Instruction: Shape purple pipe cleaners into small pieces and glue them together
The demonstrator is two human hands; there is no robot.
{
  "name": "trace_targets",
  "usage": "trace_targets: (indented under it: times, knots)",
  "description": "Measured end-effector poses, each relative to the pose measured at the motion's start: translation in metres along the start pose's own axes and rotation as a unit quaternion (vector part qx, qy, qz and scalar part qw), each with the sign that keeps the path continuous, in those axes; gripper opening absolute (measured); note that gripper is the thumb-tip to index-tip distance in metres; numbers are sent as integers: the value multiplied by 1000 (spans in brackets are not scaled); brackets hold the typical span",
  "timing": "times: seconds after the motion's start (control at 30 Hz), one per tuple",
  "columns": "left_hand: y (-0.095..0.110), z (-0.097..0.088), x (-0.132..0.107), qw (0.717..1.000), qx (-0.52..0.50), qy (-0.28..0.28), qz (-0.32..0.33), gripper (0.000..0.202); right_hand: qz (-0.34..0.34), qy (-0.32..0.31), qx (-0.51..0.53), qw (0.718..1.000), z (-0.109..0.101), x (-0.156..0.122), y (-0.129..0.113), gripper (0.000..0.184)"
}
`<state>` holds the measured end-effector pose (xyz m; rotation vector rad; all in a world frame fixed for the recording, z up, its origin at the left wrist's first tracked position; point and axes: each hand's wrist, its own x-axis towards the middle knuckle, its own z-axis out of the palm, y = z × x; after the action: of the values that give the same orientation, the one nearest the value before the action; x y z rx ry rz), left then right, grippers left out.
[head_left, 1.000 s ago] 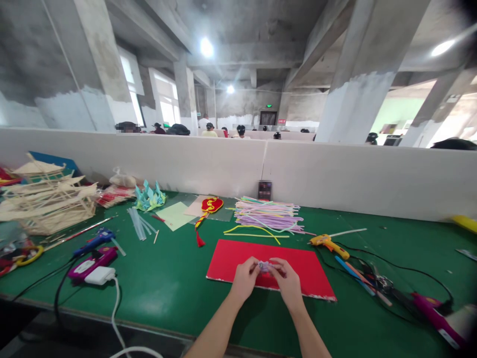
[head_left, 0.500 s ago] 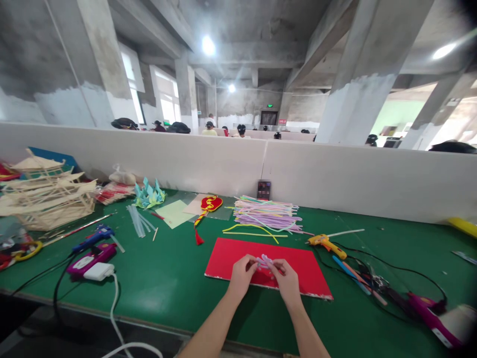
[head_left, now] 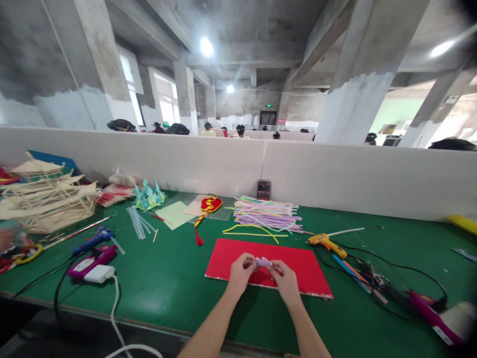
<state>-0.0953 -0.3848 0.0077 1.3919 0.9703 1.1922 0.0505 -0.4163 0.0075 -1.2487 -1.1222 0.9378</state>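
Between my two hands is a lavender pipe cleaner [head_left: 263, 261] bent into small loops, held just over the red board [head_left: 298, 273]. My left hand [head_left: 242, 272] pinches its left side with thumb and fingertips. On its right side, my right hand [head_left: 283, 276] grips it the same way. Part of the loops is hidden behind the fingers. Behind the board lies a pile of pastel pipe cleaners [head_left: 266, 216], with a bent yellow pipe cleaner [head_left: 246, 227] in front of it.
An orange glue gun [head_left: 328, 244] with its cord lies right of the board. Leftward are a blue glue gun [head_left: 93, 239], a purple power strip [head_left: 89, 261], clear glue sticks [head_left: 139, 222], a red tasselled ornament [head_left: 210, 204] and wooden models [head_left: 55, 199]. A white partition [head_left: 186, 154] closes the back.
The lavender loops look flatter and more bunched between my fingers; my hands have barely shifted. A blurred, skin-toned shape has appeared at the far left edge.
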Motion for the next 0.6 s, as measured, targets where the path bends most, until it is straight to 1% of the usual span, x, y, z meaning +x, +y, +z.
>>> trace_targets:
  times: [0.17,0.5,0.6]
  knots:
    - [-3,-1,0,1000,-6,-3,-4,19,1,0,-10,1000,0,0,-1,39]
    - [-4,-1,1,1000,-17,-22,3,13,-4,16,12,1000,0,1,5,35]
    - [-3,-1,1,1000,-13,-24,9,11,-5,7,5,1000,0,2,7,33]
